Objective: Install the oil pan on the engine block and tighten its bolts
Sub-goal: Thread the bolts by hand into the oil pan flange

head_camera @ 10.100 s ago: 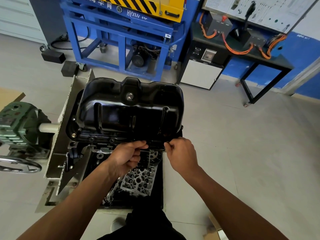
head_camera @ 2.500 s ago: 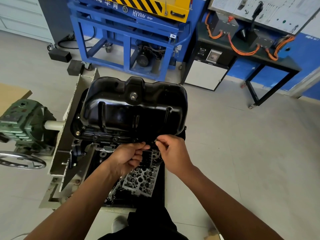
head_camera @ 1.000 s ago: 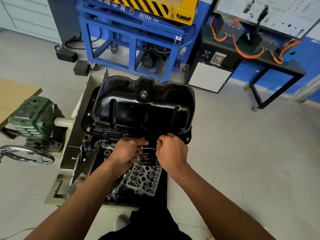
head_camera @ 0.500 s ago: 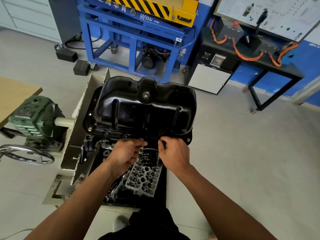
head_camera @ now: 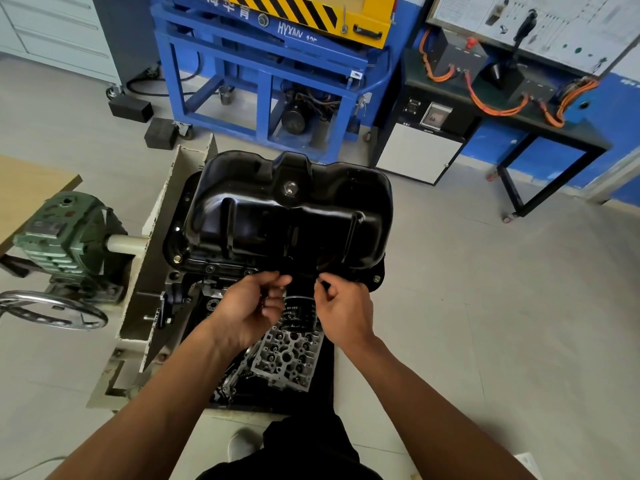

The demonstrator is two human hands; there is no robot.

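Black oil pan is sitting upside down on the engine block. The right hand is pinching a small bolt at its near flange. The left hand is curling alongside, its contents hidden.

- Small piece pinched by the right hand: too tiny to identify.
- Left hand's curled fingers hide its palm.
- Handwheel: cut by the picture's left edge.
- Oil pan hides the engine's top.
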